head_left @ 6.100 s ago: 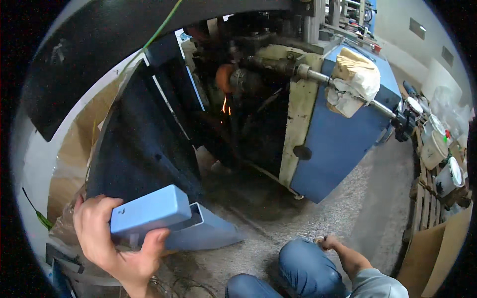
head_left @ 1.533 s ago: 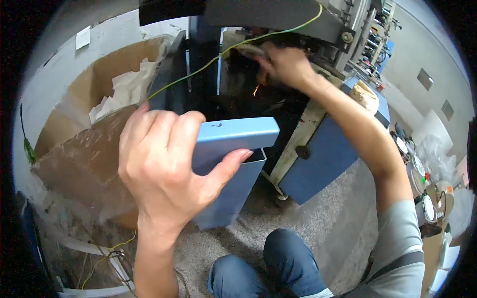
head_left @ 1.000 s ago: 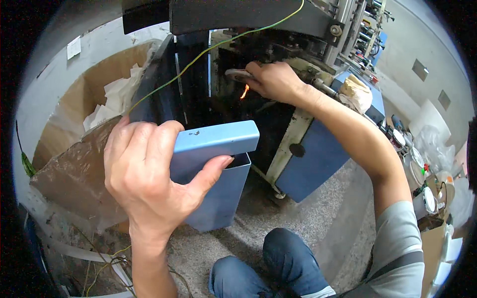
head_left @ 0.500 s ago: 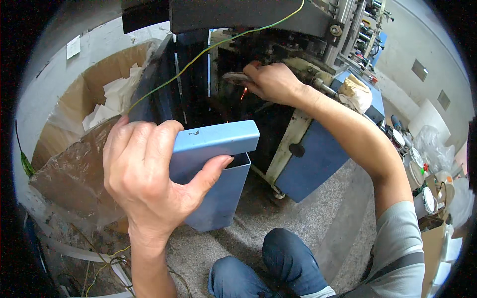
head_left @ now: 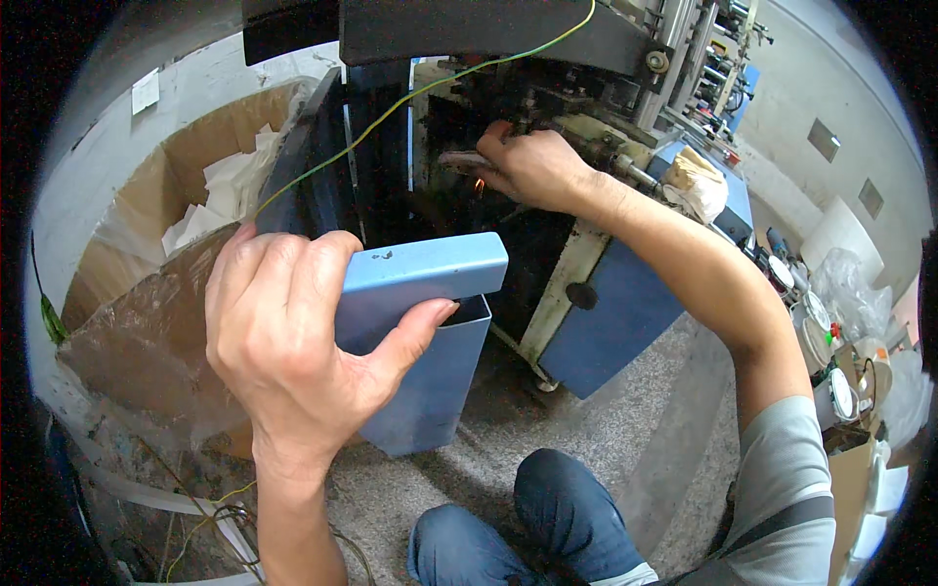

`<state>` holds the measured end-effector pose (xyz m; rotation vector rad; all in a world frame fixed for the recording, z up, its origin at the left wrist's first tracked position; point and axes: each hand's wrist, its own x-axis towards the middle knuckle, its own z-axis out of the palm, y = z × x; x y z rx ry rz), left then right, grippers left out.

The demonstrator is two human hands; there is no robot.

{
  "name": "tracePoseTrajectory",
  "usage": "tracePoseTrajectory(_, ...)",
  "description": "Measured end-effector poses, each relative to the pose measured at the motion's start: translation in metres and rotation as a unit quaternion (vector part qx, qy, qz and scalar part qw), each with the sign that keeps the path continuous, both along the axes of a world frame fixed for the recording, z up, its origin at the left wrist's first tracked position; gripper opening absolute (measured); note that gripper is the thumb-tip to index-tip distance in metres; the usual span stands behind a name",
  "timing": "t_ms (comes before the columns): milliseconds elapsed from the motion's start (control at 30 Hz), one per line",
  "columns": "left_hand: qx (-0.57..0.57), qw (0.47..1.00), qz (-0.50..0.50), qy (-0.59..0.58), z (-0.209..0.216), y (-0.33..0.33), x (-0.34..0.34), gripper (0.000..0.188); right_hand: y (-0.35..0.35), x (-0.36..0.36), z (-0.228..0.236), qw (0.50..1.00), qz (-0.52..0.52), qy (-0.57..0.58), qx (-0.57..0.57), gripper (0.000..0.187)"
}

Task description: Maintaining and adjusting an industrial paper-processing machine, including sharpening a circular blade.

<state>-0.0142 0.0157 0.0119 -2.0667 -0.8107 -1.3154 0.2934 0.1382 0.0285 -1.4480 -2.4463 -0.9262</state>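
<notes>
My left hand (head_left: 293, 332) is wrapped round the top edge of a blue metal machine door (head_left: 430, 269), thumb on the near side and fingers over the far side. Dark chips mark the door's top. Stretched into the dark opening of the machine (head_left: 445, 210), my right hand (head_left: 537, 166) pinches a flat, pale, folded piece (head_left: 464, 158) that looks like a rag. Just under those fingers a small orange glow (head_left: 480, 184) shows; its source is unclear. The machine's inner parts are mostly lost in shadow.
A green-yellow wire (head_left: 371, 125) crosses before the opening. At the left stands a large carton (head_left: 181, 161) with white paper scraps and plastic film. A bundled cloth (head_left: 696, 184) rests on the machine's right side. Tubs (head_left: 835, 396) and plastic bags line the right.
The orange glow beneath my right hand has changed from a slanted streak to a small upright spot. My right hand has shifted very slightly; my left keeps its grip on the door.
</notes>
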Motion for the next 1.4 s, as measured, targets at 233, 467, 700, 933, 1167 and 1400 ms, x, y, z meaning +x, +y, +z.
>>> tracePoseTrajectory(233,-0.002,1.0,-0.002,0.002,0.0001,-0.001,-0.001,0.054,-0.0017,0.0016,0.0015,1.0,0.008,-0.009,0.0,0.03)
tracePoseTrajectory(467,0.002,1.0,-0.006,-0.001,0.0008,-0.0013,-0.0001,0.053,-0.0026,0.0015,0.0031,1.0,0.001,-0.014,-0.005,0.031)
tracePoseTrajectory(700,-0.003,1.0,-0.008,-0.001,0.0005,-0.0014,-0.0002,0.053,-0.0012,0.0011,0.0006,1.0,0.005,-0.018,0.0,0.032)
tracePoseTrajectory(933,0.002,1.0,-0.005,-0.001,0.0013,-0.0015,0.0002,0.054,-0.0018,0.0018,0.0014,1.0,0.0,-0.029,0.003,0.032)
tracePoseTrajectory(1167,0.001,1.0,-0.006,-0.002,0.0004,-0.0013,0.0012,0.053,-0.004,0.002,0.0021,1.0,0.012,-0.014,-0.003,0.032)
tracePoseTrajectory(1400,-0.004,1.0,-0.013,-0.006,0.0005,-0.0019,0.0002,0.053,-0.0039,0.0031,-0.0015,1.0,0.007,-0.016,-0.009,0.031)
